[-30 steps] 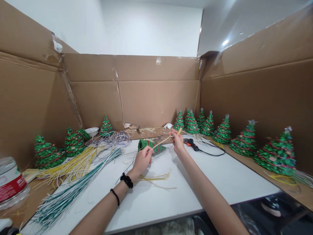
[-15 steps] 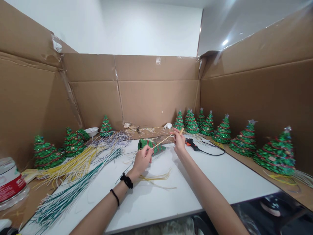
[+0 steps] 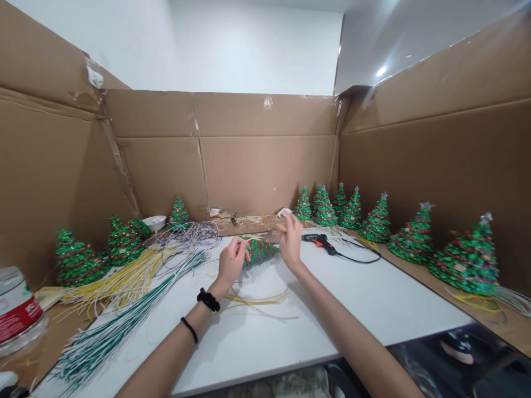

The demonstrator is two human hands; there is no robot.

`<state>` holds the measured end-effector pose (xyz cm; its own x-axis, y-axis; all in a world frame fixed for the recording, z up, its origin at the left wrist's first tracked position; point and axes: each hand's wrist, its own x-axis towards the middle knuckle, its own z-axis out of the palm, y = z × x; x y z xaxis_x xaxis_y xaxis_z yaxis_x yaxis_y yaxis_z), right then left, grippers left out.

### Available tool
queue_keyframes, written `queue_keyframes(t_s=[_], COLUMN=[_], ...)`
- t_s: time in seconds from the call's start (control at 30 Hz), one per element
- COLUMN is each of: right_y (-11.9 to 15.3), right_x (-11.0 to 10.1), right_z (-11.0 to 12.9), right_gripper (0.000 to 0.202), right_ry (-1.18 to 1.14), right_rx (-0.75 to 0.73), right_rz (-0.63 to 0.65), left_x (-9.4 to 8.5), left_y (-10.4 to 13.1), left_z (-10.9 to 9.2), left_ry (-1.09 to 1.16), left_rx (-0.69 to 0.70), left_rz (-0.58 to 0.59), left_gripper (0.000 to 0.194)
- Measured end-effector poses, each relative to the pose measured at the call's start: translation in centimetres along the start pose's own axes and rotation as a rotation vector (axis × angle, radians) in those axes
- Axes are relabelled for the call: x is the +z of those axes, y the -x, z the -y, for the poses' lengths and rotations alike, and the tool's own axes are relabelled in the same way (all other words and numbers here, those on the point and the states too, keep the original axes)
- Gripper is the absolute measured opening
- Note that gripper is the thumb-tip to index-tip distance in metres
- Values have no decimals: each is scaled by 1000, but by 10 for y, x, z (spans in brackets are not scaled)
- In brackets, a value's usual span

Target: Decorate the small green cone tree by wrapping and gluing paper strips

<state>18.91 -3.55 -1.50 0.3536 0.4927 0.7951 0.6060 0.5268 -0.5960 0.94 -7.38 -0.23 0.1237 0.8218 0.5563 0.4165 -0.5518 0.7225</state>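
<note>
A green tree with red trim [image 3: 262, 252] lies on its side on the white board, between my hands. My left hand [image 3: 233, 261] is at its left end, with thumb and fingers pinched together; what they hold is too small to name. My right hand [image 3: 291, 239] is closed round a thin wooden stick [image 3: 282, 228] at the tree's right end. Loose yellow strands [image 3: 261, 300] lie on the board nearer to me. Right of my right hand rests a black and orange glue gun [image 3: 321, 242] with its cord.
Finished green trees stand along the right [image 3: 467, 260] and at the left [image 3: 124, 243]. Bundles of yellow [image 3: 120, 276] and green strands [image 3: 124, 326] cover the board's left side. A white bowl [image 3: 155, 223] and a plastic jar [image 3: 19, 312] are at the left. Cardboard walls [image 3: 265, 166] surround the board.
My right hand has moved left and nearer the tree with the stick. My left hand has shifted left and a little up, and more of the tree shows. The pale strand between my hands no longer shows stretched out.
</note>
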Motion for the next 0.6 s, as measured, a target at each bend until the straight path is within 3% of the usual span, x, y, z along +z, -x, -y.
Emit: queue_keyframes(t_s=[0.1,0.17,0.37,0.6], right_y=[18,27,30,23], right_x=[8,13,11,4], right_z=[20,29,33,37], right_gripper=[43,33,17,23], right_ry=[-38,-68,-26,-92], right_rx=[-336,-427,-280,-151], right_rz=[289,427,490,549], left_x=[1,1,-2,-5], left_y=[1,1,1,-1], left_z=[1,1,1,5], left_ry=[-73,-143,-187,-96], left_rx=[18,42,78,64], left_rz=[33,45,10,-19], left_gripper=[24,24,26,26])
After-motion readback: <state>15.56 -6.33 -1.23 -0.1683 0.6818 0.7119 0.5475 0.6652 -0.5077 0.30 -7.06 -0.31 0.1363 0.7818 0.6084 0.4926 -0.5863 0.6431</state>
